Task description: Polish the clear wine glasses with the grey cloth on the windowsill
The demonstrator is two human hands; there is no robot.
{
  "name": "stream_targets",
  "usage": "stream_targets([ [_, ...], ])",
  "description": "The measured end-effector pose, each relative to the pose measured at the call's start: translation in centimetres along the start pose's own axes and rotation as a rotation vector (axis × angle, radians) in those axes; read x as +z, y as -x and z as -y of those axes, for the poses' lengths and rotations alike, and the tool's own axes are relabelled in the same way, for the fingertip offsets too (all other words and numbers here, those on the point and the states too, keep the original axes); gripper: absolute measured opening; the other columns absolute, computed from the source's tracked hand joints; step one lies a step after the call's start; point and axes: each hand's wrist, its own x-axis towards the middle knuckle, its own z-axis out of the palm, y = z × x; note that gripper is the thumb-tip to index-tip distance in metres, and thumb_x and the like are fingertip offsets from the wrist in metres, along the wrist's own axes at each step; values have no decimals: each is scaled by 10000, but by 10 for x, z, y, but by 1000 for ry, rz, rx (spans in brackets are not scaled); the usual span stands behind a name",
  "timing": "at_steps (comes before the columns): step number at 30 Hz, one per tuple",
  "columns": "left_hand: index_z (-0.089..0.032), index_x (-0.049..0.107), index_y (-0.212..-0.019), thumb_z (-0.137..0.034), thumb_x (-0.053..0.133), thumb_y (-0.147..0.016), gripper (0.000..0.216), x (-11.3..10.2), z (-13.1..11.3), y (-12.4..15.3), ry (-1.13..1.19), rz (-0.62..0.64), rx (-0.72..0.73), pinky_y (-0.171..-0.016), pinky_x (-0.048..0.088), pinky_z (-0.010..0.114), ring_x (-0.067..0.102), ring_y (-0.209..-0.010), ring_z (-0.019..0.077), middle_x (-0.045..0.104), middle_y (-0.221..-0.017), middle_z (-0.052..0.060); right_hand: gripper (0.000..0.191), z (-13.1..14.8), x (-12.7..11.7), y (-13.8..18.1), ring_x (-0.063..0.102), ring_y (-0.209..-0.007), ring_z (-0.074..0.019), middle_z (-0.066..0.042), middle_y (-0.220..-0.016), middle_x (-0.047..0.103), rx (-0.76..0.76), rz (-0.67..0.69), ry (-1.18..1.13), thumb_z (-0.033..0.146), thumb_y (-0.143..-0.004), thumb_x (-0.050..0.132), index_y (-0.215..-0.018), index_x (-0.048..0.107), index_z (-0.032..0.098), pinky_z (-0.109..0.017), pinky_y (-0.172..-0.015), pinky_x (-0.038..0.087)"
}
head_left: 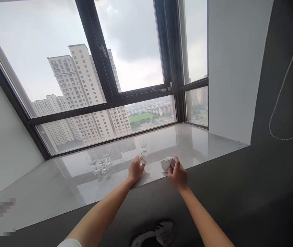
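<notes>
My left hand [135, 169] is closed around a clear stemmed glass [144, 157] above the front part of the window sill. Its round rim faces up toward me. Directly behind it appears the bowl of another stemmed glass [142, 142], whose lower part is hidden. To the right, my right hand [178, 174] grips a bunched white cloth [167, 164] with thumb and fingers, close to the sill's front edge. The cloth and the held glass are apart. Several clear stemmed glasses [101, 161] stand upright in a cluster to the left of my left hand.
The glossy pale sill [66, 181] runs below a dark-framed window [133, 99], with tall buildings outside. A beaded blind chain [281, 137] hangs at the right. Below the sill edge, a shoe [163, 233] shows on the dark floor.
</notes>
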Motion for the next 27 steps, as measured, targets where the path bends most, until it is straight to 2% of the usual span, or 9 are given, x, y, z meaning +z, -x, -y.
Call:
stream_targets([
  [12, -207, 600, -960, -385, 502, -965, 203, -7, -8, 2, -63, 0, -14, -705, 429, 264, 642, -825, 176, 625, -1053, 57, 554, 0, 1, 1, 674, -1017, -324, -190, -1151, 664, 4, 9, -4, 197, -894, 416, -1437, 313, 157, -442, -729, 583],
  [27, -215, 641, -988, -377, 539, -945, 196, -5, -5, 0, 3, 0, -25, -735, 444, 264, 649, -830, 183, 651, -1000, 53, 531, 0, -1, 0, 676, -1023, -321, -197, -1145, 667, -28, -10, 1, 188, -897, 425, -1419, 336, 146, -422, -721, 586],
])
